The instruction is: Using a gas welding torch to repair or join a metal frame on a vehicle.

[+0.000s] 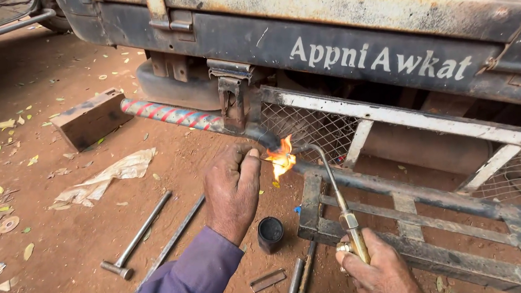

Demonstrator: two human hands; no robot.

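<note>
- The right hand (379, 273) is closed around the brass gas torch (348, 220); its flame (282, 157) touches the grey pipe (400, 185) of the truck guard.
- The left hand (233, 189) pinches a thin filler rod (269, 160) at the flame.
- I think the rod tip should stay inside the flame, fingers back.

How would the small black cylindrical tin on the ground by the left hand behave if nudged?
The small black cylindrical tin stands upright on loose red dirt, so it would probably slide little and tip instead. Once on its side, its round body would likely roll. It looks light for its size.
</note>
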